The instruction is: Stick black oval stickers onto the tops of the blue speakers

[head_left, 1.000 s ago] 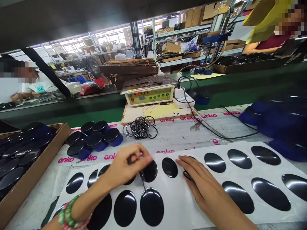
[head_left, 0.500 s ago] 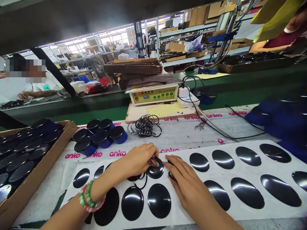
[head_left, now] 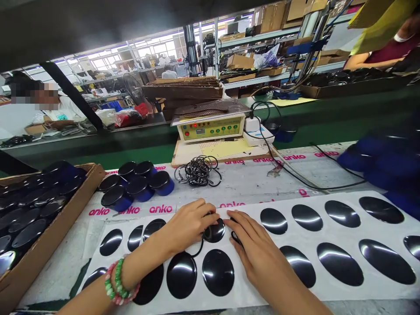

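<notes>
Above a black round disc [head_left: 215,231] on the white sheet [head_left: 249,286], my left hand [head_left: 193,223] is closed in a pinch. A thin black ring [head_left: 199,250] hangs in a loop below its fingers; the part in the pinch is mostly hidden. My right hand [head_left: 251,240] lies just right of that disc, fingertips close to its edge. Another black ring [head_left: 235,237] shows as a small loop between its thumb and fingers. More discs, such as one glossy black disc [head_left: 218,272], lie in rows on the sheet around both hands.
Behind my hands lies a tangled pile of black rings [head_left: 200,170]. Several blue-sided black caps [head_left: 139,188] stand beside it. A cardboard box [head_left: 83,203] of caps is at left, blurred blue pieces [head_left: 390,162] at right. A control unit [head_left: 211,127] and black cable [head_left: 315,186] sit behind.
My left hand has shifted slightly, its fingers now lower over the disc. Fewer ring loops show beneath it. The right hand has barely moved.
</notes>
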Demonstrator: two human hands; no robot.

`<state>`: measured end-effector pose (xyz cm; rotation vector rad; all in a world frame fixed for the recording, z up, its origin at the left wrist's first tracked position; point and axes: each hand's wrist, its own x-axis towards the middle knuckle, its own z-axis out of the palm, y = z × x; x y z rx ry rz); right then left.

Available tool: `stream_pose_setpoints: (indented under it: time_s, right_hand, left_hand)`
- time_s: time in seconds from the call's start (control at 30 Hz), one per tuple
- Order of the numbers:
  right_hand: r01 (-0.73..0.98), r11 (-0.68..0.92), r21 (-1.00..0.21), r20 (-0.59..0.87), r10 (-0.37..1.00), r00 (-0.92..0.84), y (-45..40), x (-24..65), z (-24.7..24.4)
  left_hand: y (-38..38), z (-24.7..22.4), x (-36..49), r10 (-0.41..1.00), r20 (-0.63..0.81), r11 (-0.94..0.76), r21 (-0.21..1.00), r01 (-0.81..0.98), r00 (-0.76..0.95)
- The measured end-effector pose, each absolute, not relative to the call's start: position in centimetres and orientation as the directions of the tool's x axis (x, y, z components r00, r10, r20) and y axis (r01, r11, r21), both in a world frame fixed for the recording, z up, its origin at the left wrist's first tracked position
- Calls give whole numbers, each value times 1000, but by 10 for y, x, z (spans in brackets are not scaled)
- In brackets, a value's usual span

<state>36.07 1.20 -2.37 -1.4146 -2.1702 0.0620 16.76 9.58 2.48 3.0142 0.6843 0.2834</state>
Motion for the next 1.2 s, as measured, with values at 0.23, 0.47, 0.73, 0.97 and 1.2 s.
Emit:
stream_pose_setpoints:
  time_s: [0.23, 0.47, 0.73, 0.97, 1.2]
  right_hand:
    - [820, 454, -348, 426, 856, -293, 12, 361, -24]
    - [750, 495, -440, 492, 831, -260, 8, 365, -18]
    - [682, 490, -543, 461, 853, -246, -8, 368, -13]
    - [710, 470, -525, 424, 868, -260, -4, 364, -26]
    - [724, 466, -508, 421, 868, -263, -5, 365, -26]
  left_hand:
    - [81, 40, 130, 568, 469, -816, 429, 387, 676]
    - [40, 67, 116, 838, 398, -543, 662, 516, 372]
    - [23, 23, 167, 619, 26, -777, 167, 607, 785]
    - [32, 19, 167, 610, 71, -787, 170, 593, 789]
    - [29, 14, 164, 509, 194, -860, 64, 507, 839]
